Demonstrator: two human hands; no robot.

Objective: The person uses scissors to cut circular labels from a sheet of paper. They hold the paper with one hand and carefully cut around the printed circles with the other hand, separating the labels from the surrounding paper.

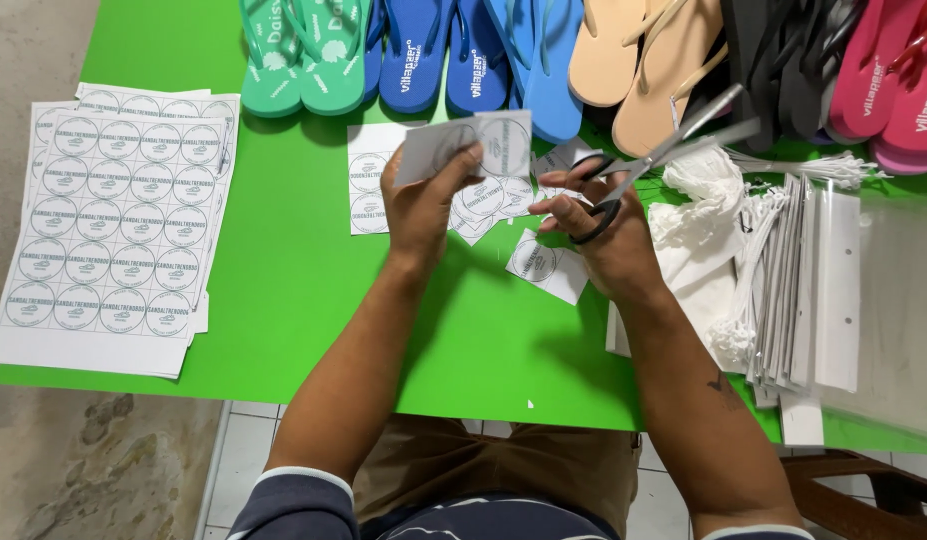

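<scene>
Green tabletop (283,270), flip-flops along far edge. Left hand (423,205) pinches a white paper strip of round printed labels (468,145), held up mid-table, long axis left-right. Right hand (603,235), fingers through black-handled scissors (653,160), blades parted, just right of the strip's end.

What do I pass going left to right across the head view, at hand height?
Stack of printed label sheets → left hand holding a cut paper strip → right hand with scissors → white string bundle → stack of white card strips.
</scene>
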